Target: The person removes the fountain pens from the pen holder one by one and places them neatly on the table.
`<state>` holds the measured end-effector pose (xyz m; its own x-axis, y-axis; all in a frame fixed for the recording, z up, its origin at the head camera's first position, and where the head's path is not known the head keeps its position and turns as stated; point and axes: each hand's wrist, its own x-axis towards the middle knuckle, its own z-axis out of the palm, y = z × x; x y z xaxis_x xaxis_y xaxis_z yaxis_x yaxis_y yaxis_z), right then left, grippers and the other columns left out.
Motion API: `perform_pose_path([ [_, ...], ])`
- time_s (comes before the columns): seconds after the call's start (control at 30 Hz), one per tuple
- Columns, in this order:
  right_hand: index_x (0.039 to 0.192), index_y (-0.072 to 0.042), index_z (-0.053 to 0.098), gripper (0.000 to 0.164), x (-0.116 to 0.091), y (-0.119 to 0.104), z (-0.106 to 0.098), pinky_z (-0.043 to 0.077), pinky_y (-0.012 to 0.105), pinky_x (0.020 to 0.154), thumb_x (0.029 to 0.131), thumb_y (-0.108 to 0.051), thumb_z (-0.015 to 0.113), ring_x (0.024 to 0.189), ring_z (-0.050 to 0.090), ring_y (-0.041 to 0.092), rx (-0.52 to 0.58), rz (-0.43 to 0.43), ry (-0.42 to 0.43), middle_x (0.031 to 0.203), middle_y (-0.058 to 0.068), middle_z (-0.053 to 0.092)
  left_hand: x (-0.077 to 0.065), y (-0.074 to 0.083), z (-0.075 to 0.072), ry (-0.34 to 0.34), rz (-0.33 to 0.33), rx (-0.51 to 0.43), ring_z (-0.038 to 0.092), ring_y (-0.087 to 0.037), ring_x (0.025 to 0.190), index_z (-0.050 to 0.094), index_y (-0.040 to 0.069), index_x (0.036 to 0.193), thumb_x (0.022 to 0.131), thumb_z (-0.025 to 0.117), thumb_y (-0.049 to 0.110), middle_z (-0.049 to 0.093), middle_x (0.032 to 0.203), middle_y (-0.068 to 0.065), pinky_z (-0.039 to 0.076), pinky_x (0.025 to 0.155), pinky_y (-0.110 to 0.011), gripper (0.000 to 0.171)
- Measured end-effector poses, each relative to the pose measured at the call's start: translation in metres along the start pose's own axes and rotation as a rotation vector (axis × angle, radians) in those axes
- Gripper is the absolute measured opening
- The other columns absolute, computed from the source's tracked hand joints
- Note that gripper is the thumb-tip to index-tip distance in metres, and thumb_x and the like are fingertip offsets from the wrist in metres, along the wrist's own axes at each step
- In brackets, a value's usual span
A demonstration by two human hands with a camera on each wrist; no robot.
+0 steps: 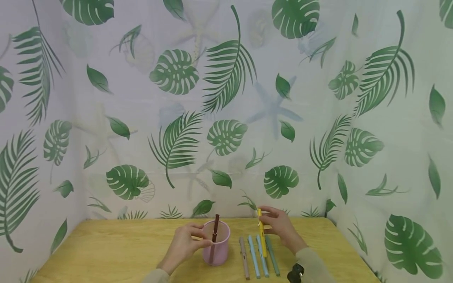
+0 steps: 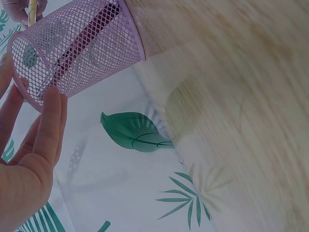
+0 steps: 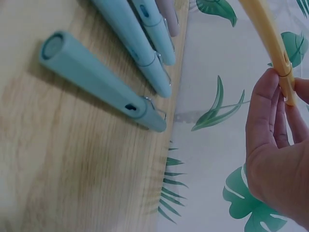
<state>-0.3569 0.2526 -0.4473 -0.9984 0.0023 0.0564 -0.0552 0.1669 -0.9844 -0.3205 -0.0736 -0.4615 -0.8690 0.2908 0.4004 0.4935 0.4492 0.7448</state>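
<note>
A pink mesh pen cup [image 1: 222, 252] stands upright on the table, with a dark red pen [image 1: 216, 225] leaning inside it. My left hand [image 1: 185, 243] holds the cup at its rim, thumb on the near side and fingers around the back, as the left wrist view [image 2: 36, 150] also shows from close by. To the right of the cup, my right hand [image 1: 281, 228] pinches a yellow pen [image 1: 262, 232] near its upper end. The pen is raised, nearly vertical, above a row of pens on the table.
The row holds a mauve pen [image 1: 244, 257], a light blue pen [image 1: 253, 257], another blue pen [image 1: 264, 267] and a grey-green pen [image 1: 272, 255], side by side on the wooden table [image 1: 124, 251]. A leaf-patterned curtain [image 1: 226, 98] hangs behind and at both sides.
</note>
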Motion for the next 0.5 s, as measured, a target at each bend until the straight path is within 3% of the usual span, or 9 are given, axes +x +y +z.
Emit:
perform_pose_path([
  [0.3, 0.134, -0.002, 0.057, 0.044, 0.0000, 0.0032, -0.0057, 0.062, 0.046, 0.076, 0.092, -0.011, 0.067, 0.087, 0.067, 0.017, -0.051, 0.026, 0.007, 0.118, 0.017, 0.067, -0.0008, 0.0021, -0.0014, -0.009, -0.009, 0.010, 0.063, -0.038, 0.110, 0.078, 0.015, 0.077, 0.076, 0.084, 0.029, 0.068, 0.118, -0.019, 0.061, 0.069, -0.019, 0.015],
  [0.5, 0.133, -0.001, 0.057, 0.044, -0.0012, 0.0030, -0.0095, 0.063, 0.045, 0.076, 0.091, -0.010, 0.067, 0.089, 0.069, 0.023, -0.087, 0.039, 0.018, 0.114, 0.016, 0.068, 0.0002, 0.0015, -0.0018, -0.017, -0.013, 0.013, 0.063, -0.037, 0.110, 0.077, 0.015, 0.077, 0.076, 0.083, 0.028, 0.068, 0.118, -0.019, 0.060, 0.070, -0.019, 0.014],
])
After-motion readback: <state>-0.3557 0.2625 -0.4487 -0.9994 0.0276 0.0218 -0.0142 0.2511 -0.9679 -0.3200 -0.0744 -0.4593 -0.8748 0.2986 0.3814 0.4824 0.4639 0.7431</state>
